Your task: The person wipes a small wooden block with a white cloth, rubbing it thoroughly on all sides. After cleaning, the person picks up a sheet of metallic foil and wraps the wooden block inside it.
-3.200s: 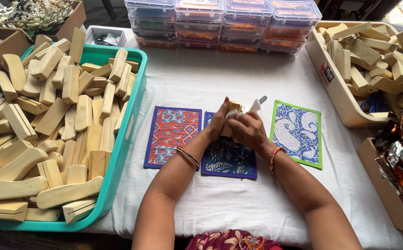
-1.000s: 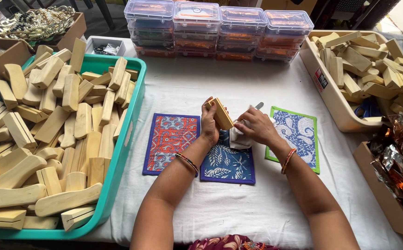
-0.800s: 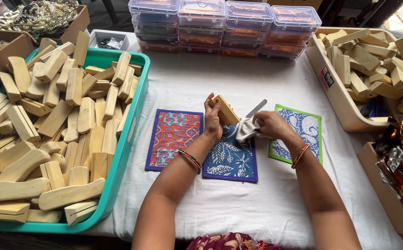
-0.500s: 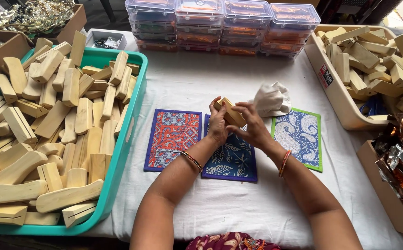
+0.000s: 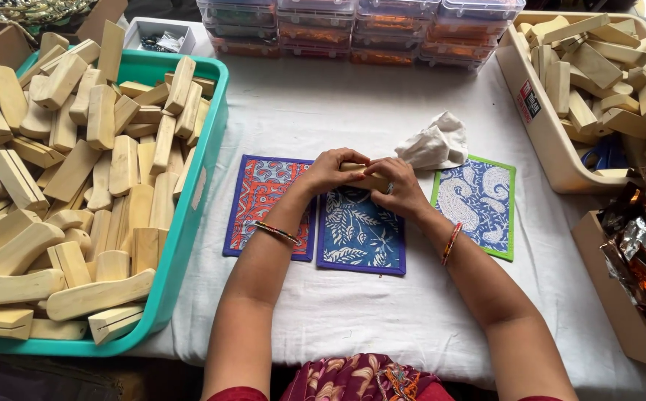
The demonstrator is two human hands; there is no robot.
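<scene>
A heap of pale wooden pieces fills the green tray (image 5: 211,156) on the left, and a smaller pile sits in the beige tub (image 5: 538,141) on the right, so most pieces appear to be waiting their turn. One wooden block (image 5: 361,178) is in hand, held above the top edge of the blue mat (image 5: 360,238) on the bench (image 5: 382,319). The left hand (image 5: 332,169) and right hand (image 5: 399,186) both close their grip around it, fingers curled over its ends. A crumpled white cloth (image 5: 436,142) lies just beyond the right hand, apart from it.
</scene>
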